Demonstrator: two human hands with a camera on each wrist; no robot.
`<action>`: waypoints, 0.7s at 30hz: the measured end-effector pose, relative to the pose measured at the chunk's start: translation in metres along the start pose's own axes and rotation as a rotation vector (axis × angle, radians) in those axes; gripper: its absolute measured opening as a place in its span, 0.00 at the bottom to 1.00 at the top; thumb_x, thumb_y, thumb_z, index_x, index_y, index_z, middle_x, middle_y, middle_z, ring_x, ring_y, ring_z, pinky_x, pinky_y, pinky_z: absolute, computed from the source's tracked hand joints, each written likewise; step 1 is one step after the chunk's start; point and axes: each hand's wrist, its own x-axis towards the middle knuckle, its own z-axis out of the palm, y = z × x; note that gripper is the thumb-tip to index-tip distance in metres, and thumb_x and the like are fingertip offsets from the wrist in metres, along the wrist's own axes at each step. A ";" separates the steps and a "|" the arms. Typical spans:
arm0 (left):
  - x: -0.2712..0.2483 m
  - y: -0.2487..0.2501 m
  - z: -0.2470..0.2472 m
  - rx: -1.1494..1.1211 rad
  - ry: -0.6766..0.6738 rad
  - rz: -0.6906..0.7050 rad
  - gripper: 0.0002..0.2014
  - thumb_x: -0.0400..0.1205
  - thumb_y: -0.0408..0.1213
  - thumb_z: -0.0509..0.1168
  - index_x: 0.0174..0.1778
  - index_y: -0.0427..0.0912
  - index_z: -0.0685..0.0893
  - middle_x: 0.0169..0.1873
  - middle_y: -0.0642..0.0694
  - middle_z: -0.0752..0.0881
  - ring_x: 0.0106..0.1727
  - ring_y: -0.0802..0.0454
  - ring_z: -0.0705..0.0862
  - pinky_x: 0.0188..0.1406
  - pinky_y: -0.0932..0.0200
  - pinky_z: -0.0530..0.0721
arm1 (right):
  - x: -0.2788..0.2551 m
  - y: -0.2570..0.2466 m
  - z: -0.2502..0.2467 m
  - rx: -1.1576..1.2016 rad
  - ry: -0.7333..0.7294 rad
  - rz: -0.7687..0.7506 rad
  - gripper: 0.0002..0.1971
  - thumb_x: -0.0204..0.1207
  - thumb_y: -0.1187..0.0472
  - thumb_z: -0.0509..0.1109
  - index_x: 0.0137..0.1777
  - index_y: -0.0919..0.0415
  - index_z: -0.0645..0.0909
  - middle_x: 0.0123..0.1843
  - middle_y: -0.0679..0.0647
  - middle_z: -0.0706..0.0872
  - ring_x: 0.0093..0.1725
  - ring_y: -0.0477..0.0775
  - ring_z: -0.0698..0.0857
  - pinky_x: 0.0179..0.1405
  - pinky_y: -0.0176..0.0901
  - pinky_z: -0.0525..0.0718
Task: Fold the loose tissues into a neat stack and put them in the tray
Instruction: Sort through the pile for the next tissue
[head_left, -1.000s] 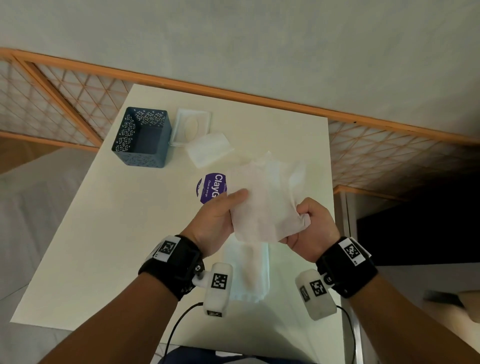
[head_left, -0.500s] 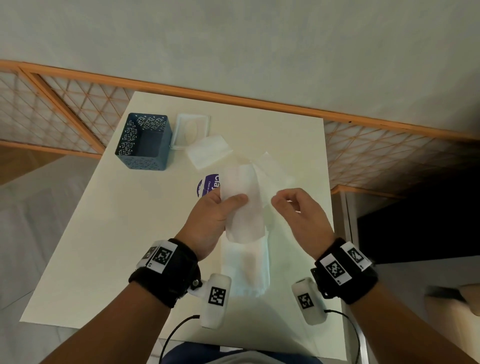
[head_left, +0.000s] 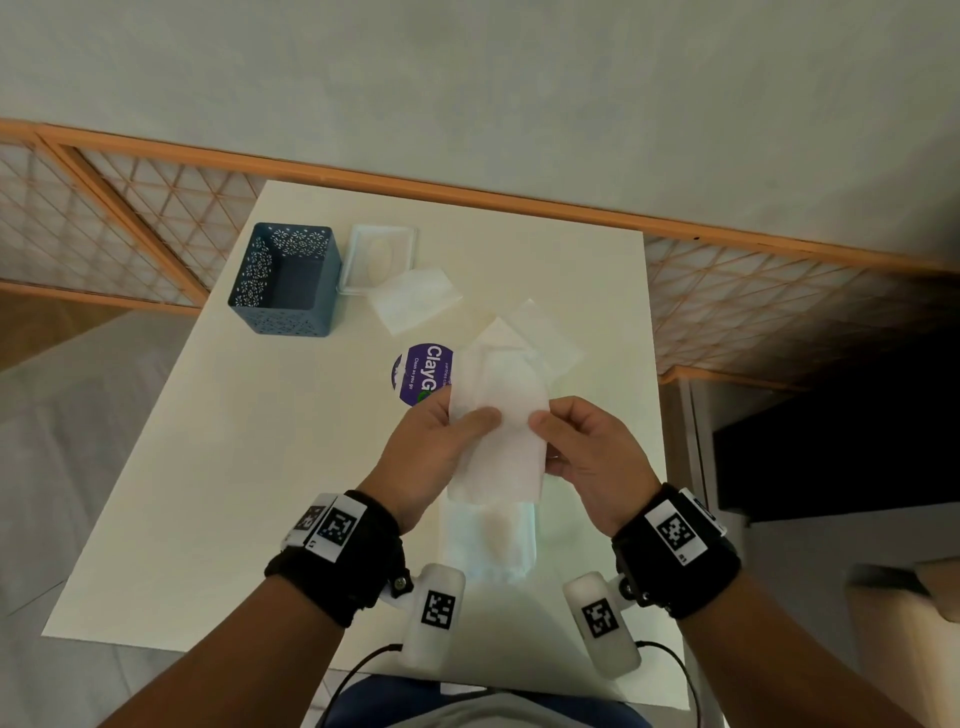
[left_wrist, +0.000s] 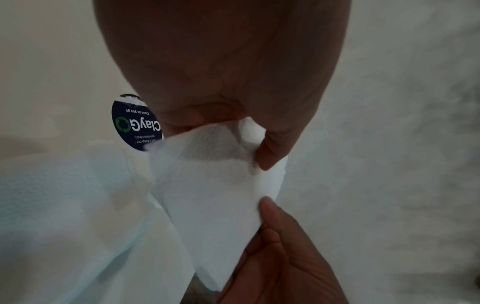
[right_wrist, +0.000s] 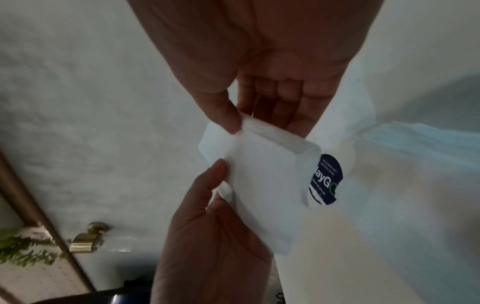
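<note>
I hold a folded white tissue (head_left: 501, 426) in the air over the table (head_left: 218, 467), my left hand (head_left: 431, 452) pinching its left edge and my right hand (head_left: 587, 452) pinching its right edge. Below it lies a tissue pack (head_left: 491, 535). The blue tray (head_left: 285, 278) stands far left, well apart.

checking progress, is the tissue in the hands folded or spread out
Folded: the tissue is a narrow layered strip, pinched by left hand and right hand.
</note>
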 end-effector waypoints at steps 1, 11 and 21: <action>-0.001 -0.002 0.000 0.024 0.020 0.008 0.11 0.88 0.35 0.71 0.65 0.41 0.90 0.57 0.43 0.95 0.60 0.41 0.93 0.62 0.44 0.91 | 0.000 0.003 -0.001 0.021 0.001 0.020 0.09 0.85 0.65 0.72 0.58 0.72 0.84 0.49 0.63 0.92 0.47 0.60 0.90 0.50 0.53 0.91; -0.005 -0.020 -0.009 -0.218 -0.077 -0.175 0.20 0.93 0.43 0.61 0.79 0.41 0.82 0.72 0.41 0.88 0.75 0.41 0.85 0.78 0.39 0.79 | -0.004 0.015 -0.004 0.281 -0.093 0.205 0.09 0.86 0.67 0.64 0.60 0.66 0.85 0.58 0.66 0.91 0.53 0.62 0.89 0.50 0.53 0.88; -0.008 -0.018 -0.009 -0.054 0.015 -0.041 0.13 0.89 0.39 0.70 0.65 0.39 0.91 0.61 0.39 0.93 0.67 0.34 0.89 0.74 0.32 0.84 | -0.004 0.020 0.000 0.002 -0.084 0.134 0.22 0.81 0.47 0.69 0.67 0.63 0.86 0.63 0.64 0.92 0.61 0.69 0.92 0.65 0.69 0.87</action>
